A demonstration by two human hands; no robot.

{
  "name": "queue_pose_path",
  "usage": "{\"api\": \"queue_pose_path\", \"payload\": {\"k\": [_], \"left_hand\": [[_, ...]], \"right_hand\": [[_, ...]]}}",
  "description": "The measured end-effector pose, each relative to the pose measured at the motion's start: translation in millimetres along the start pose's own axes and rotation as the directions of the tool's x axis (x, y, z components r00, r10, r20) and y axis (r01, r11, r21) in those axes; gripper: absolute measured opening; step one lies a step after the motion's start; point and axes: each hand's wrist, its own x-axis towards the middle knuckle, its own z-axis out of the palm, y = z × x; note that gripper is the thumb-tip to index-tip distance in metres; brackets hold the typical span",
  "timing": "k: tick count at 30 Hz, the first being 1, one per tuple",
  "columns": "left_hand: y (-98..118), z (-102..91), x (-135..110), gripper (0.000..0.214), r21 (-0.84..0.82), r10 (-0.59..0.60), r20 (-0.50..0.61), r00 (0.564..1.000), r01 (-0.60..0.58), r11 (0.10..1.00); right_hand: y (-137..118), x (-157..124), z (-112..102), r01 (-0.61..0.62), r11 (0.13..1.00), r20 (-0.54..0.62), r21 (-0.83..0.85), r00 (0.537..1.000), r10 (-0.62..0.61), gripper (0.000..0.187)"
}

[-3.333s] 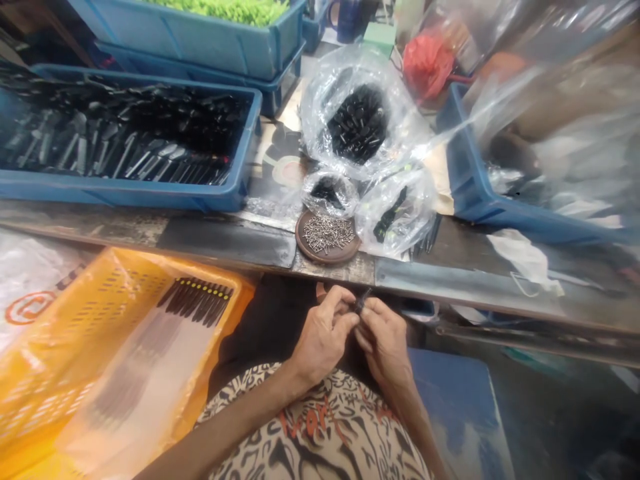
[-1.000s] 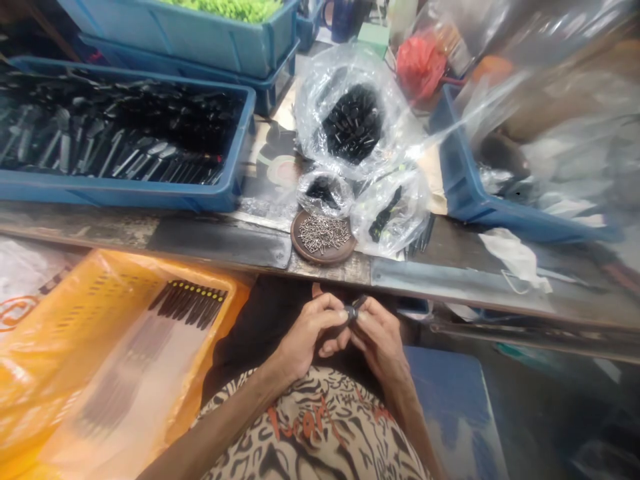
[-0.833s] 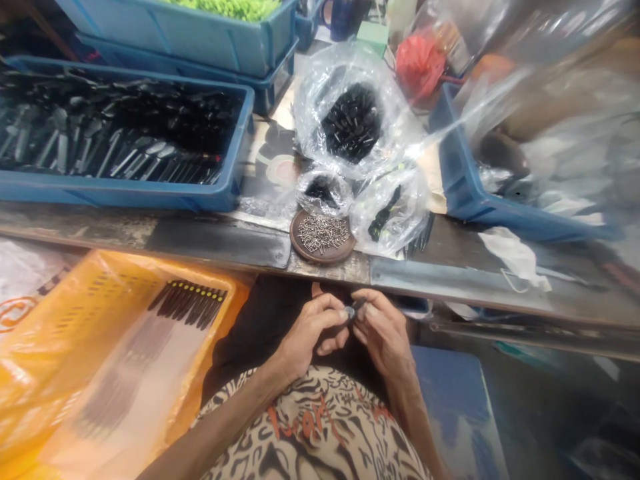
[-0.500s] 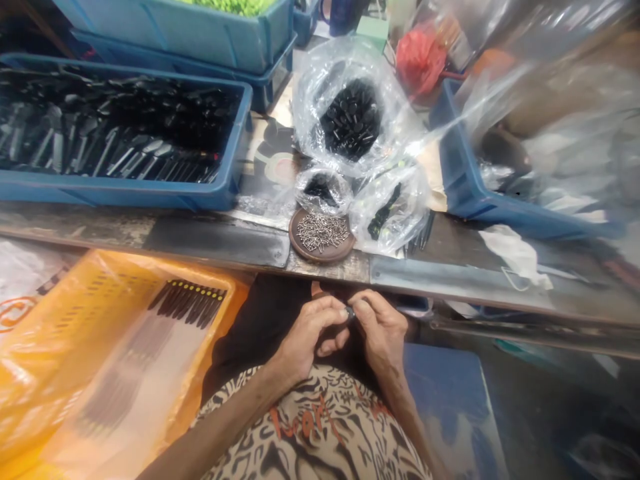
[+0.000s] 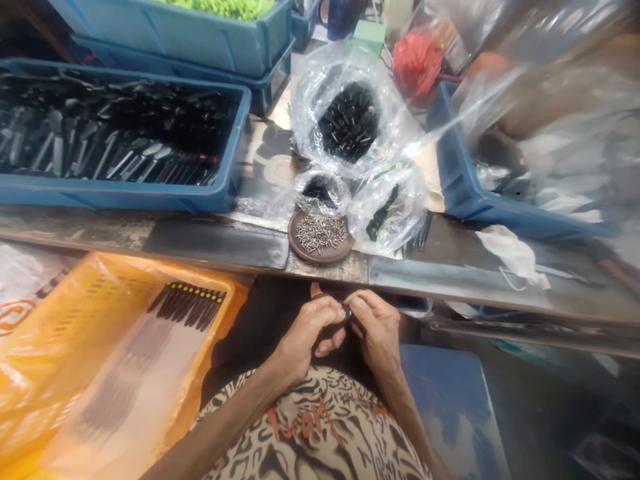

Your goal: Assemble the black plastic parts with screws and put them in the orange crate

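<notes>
Currently, a small dark piece is held in front of the bench edge, low over the lap, between the two hands. It is clamped between the thumb and fingers of the left hand. By the right hand the piece is met from the right, with thumb and forefinger bent close together; whether anything is pinched there cannot be told, as the fingers hide it. Most of the piece is covered too.

Just beyond the hands, a round brown dish is set near the bench edge, heaped with small metal pins. On its far side a small clear bag of dark parts is placed, with a larger bag farther back. At the left, dark pieces with yellow dots are lined up inside an orange crate.
</notes>
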Motion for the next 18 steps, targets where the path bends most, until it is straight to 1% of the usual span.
{"api": "queue_pose_path", "payload": {"k": [2, 4, 7, 9, 12, 15, 17, 18], "left_hand": [[1, 0.7, -1, 0.015, 0.070, 0.029, -0.005, 1.000, -0.028, 0.997], [3, 2.6, -2, 0.016, 0.170, 0.121, -0.035, 0.992, -0.113, 0.979], [3, 5.9, -3, 0.020, 0.355, 0.319, -0.053, 0.946, -0.280, 0.892], [2, 6.8, -4, 0.016, 0.436, 0.387, -0.030, 0.922, -0.336, 0.835], [1, 5.6, -3, 0.010, 0.461, 0.387, -0.031, 0.922, -0.330, 0.824], [2, 2.9, -2, 0.009, 0.467, 0.376, -0.070, 0.924, -0.302, 0.831], [4, 1.4, -2, 0.013, 0.454, 0.350, -0.112, 0.930, -0.265, 0.851], [5, 0.8, -2, 0.015, 0.433, 0.333, -0.134, 0.934, -0.247, 0.867]], "right_hand": [[0, 1, 1, -0.003, 1.000, -0.014, 0.014, 1.000, 0.003, 0.025], [-2, 4, 1, -0.009, 1.000, -0.042, 0.022, 0.999, 0.009, 0.027], [-7, 9, 3, -0.024, 0.999, -0.095, 0.027, 0.995, 0.027, 0.030], [-9, 12, 6, -0.034, 0.999, -0.117, 0.017, 0.993, 0.035, 0.032], [-11, 15, 9, -0.033, 0.999, -0.132, -0.007, 0.991, 0.032, 0.034], [-13, 14, 8, -0.019, 0.998, -0.092, -0.062, 0.996, 0.013, 0.034], [-18, 15, 4, 0.043, 0.985, -0.049, -0.164, 0.997, -0.052, 0.034], [-22, 16, 0, 0.099, 0.967, -0.045, -0.235, 0.993, -0.112, 0.033]]}}
